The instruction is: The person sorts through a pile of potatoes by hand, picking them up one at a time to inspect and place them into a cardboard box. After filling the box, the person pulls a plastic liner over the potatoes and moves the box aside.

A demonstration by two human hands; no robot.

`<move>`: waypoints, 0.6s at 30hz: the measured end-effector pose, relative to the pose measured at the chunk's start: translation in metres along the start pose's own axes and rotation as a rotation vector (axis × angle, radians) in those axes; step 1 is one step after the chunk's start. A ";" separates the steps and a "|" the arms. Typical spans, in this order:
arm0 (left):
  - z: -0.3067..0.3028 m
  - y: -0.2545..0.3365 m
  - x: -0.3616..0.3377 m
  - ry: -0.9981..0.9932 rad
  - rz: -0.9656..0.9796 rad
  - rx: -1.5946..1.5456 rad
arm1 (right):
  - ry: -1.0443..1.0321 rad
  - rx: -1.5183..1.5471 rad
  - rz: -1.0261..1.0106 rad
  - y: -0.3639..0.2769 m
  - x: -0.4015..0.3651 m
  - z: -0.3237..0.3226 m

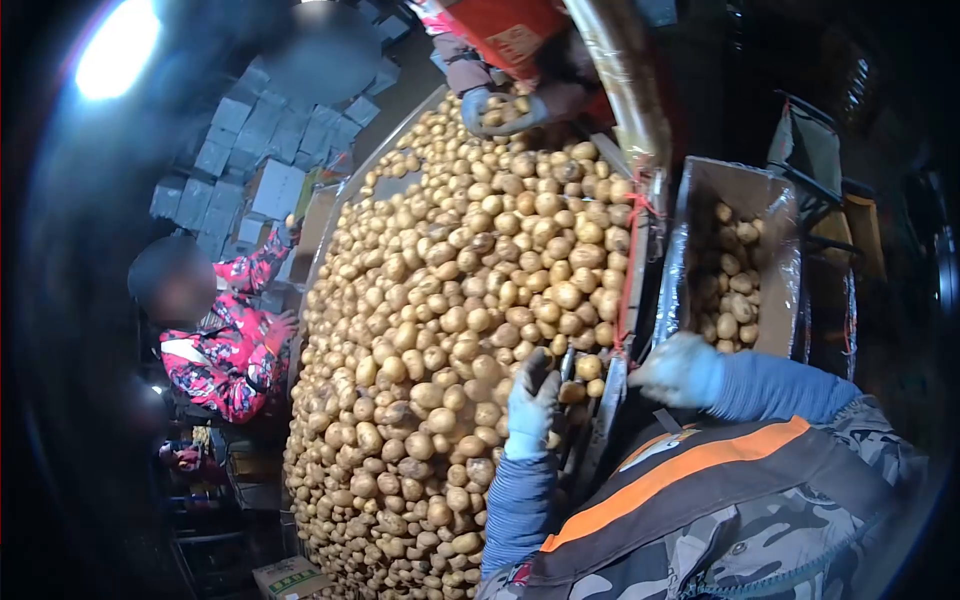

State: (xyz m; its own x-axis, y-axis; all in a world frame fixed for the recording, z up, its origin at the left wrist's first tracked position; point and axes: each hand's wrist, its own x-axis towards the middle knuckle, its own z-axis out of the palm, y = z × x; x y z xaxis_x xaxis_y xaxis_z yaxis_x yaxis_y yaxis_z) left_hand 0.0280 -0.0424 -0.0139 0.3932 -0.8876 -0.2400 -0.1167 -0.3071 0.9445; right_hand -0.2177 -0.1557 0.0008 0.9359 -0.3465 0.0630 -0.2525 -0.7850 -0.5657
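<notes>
A large heap of potatoes covers the long sorting table in front of me. My left hand, in a pale glove with dark, soiled fingertips, is at the near edge of the heap. Its fingers point away from me and stand apart, and I see no potato in them. Close to that hand, a few potatoes lie by a metal strip at the table's edge. My right hand, also gloved, is between the table edge and a carton part-filled with potatoes. Blur hides whether its fingers hold anything.
Across the heap, a person in a patterned pink jacket stands at the table's far side. At the top, another person's gloved hands hold potatoes. White boxes are stacked behind. A plastic-wrapped post rises by the table, with a folding chair further right.
</notes>
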 end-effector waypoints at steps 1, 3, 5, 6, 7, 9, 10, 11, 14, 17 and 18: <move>-0.016 -0.014 0.016 -0.006 0.136 0.242 | -0.094 -0.014 -0.067 -0.012 0.022 0.008; -0.048 -0.043 0.049 0.090 0.411 0.754 | -0.175 -0.054 -0.189 -0.027 0.052 0.030; -0.055 -0.014 0.075 0.134 0.237 0.942 | -0.210 -0.091 -0.196 -0.027 0.070 0.043; -0.059 0.001 0.088 0.144 0.148 1.038 | -0.271 -0.114 -0.140 -0.020 0.079 0.057; -0.061 -0.001 0.102 0.181 0.164 1.202 | -0.232 -0.141 -0.118 -0.014 0.087 0.070; -0.066 -0.016 0.136 0.225 0.217 1.380 | -0.299 -0.175 -0.158 -0.002 0.094 0.081; -0.069 -0.025 0.154 0.231 0.251 1.396 | -0.323 -0.198 -0.176 0.001 0.097 0.082; -0.071 -0.030 0.171 0.214 0.191 1.441 | -0.371 -0.198 -0.159 0.005 0.100 0.084; -0.057 -0.014 0.203 0.083 -0.127 1.522 | -0.365 -0.074 -0.115 0.013 0.108 0.074; -0.050 -0.022 0.237 0.057 -0.171 1.608 | -0.310 -0.007 -0.138 0.017 0.105 0.077; -0.050 -0.018 0.243 0.016 -0.183 1.648 | -0.271 0.012 -0.157 0.019 0.105 0.078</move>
State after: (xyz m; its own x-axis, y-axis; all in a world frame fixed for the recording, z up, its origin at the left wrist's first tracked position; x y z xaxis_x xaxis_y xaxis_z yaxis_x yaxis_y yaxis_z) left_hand 0.1710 -0.2358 -0.0777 0.5171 -0.8008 -0.3021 -0.8445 -0.4198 -0.3327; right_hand -0.1050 -0.1666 -0.0670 0.9950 -0.0706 -0.0705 -0.0984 -0.8111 -0.5766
